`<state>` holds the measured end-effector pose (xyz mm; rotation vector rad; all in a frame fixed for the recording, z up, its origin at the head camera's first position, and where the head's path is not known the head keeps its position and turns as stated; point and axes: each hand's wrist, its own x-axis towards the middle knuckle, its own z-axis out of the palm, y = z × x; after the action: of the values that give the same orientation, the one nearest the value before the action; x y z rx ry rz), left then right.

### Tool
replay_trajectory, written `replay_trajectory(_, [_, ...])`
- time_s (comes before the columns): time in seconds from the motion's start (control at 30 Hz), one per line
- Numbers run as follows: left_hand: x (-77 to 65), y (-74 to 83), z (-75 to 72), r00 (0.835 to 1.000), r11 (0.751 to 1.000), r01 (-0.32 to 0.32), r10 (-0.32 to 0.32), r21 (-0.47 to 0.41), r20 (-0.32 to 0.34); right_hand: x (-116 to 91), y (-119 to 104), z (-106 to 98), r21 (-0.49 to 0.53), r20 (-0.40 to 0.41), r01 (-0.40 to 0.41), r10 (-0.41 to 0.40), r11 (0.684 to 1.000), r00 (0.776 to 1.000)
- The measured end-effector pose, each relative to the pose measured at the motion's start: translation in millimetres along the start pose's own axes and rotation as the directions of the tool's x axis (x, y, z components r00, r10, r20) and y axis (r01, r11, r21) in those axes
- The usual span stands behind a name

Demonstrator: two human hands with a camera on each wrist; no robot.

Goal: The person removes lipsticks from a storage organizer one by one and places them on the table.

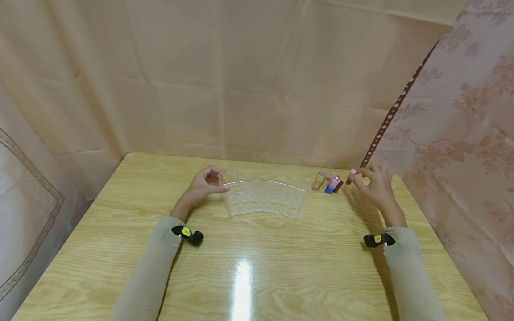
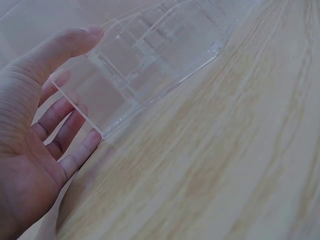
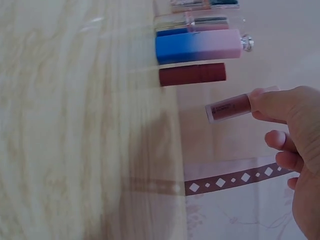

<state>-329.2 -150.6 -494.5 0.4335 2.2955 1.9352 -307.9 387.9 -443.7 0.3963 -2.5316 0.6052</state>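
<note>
My left hand (image 1: pixel 204 183) holds the left end of a clear acrylic organizer (image 1: pixel 263 213), thumb in front and fingers behind its side wall, as the left wrist view shows. Divided into small compartments, the organizer (image 2: pixel 165 87) stands on the table. At the right, my right hand (image 1: pixel 377 183) pinches a lip gloss tube (image 3: pixel 230 108) by its pale pink cap between thumb and finger. The brownish-pink tube is slightly tilted and appears raised off the table. Beside it stand a dark red lipstick (image 3: pixel 192 74) and a blue-to-pink lipstick (image 3: pixel 197 46) with a clear knob on top.
Left of the blue-to-pink lipstick stand other tubes, among them a clear and gold tube (image 1: pixel 319 181). All are near the back edge of the wood-grain table (image 1: pixel 281 267). Beige cloth (image 1: pixel 257 89) hangs behind; a floral cloth (image 1: pixel 462 147) hangs at the right.
</note>
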Motion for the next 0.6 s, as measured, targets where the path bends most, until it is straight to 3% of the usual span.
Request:
replay_trajectory(0.27, [-0.2,2.5,0.4,1.0,1.0,0.015,-0.015,-0.007,0.008,-2.9,2.5,3.7,-0.048,0.008,0.028,-0.027,0.998,1.0])
replay_trajectory(0.6, [-1.1,1.2,0.5,1.0,1.0,-0.002,0.002,0.006,0.003,-5.8,-1.0,8.1,-0.02,0.014,0.028,-0.027,0.999,1.0])
